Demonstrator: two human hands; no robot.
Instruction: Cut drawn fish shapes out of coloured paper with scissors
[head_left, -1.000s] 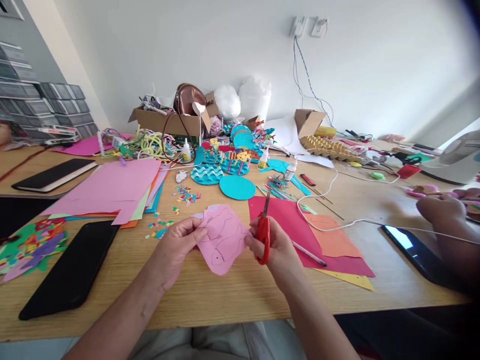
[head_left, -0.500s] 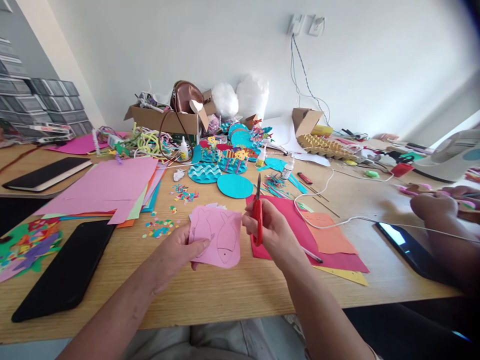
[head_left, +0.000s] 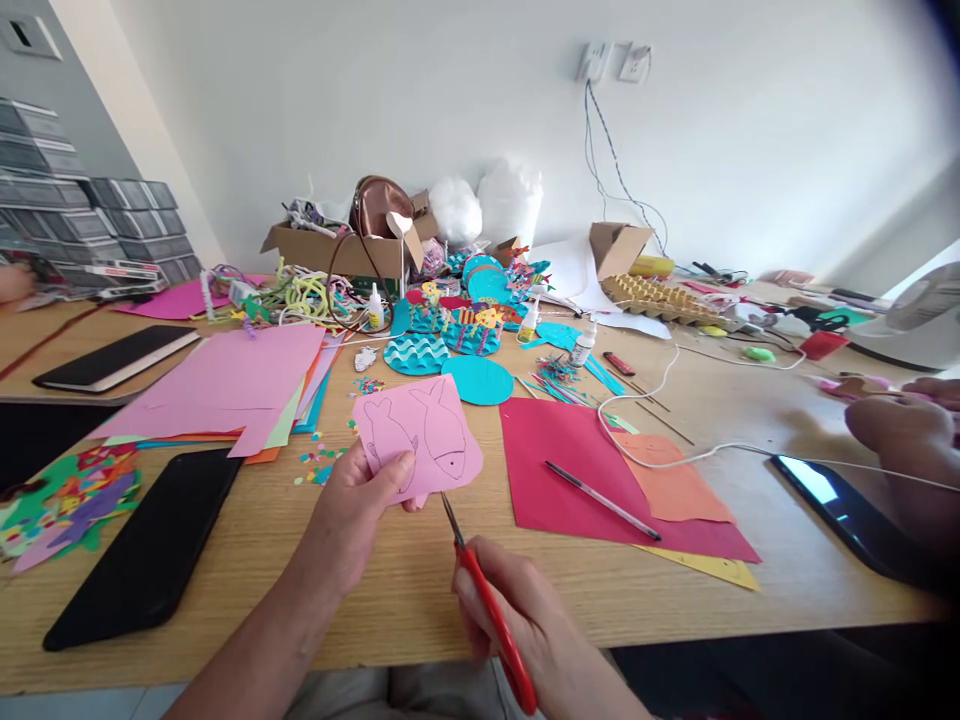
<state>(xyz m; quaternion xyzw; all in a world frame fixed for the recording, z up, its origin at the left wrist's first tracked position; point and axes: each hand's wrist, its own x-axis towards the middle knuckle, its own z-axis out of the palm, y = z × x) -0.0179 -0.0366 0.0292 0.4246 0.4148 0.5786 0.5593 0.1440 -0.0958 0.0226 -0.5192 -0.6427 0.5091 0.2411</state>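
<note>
My left hand [head_left: 354,510] pinches a pink paper piece [head_left: 418,438] by its lower left edge and holds it upright above the wooden table [head_left: 420,590]; fish outlines are drawn on it in pen. My right hand [head_left: 517,620] grips red-handled scissors [head_left: 487,605] low near the table's front edge. The blades point up and left, with the tips just under the paper's bottom edge.
A red sheet [head_left: 570,465] with a pen [head_left: 602,500] and an orange sheet [head_left: 667,478] lie right of the paper. A pink paper stack [head_left: 232,380] and a black phone [head_left: 146,550] lie left. Teal craft pieces [head_left: 450,340], glue bottles and boxes crowd the back. Another person's hand [head_left: 900,425] and a phone [head_left: 847,510] are at right.
My right hand dropped from beside the paper to the table's front edge, turning the scissors so the blades point up under the paper. My left hand raised and turned the pink piece.
</note>
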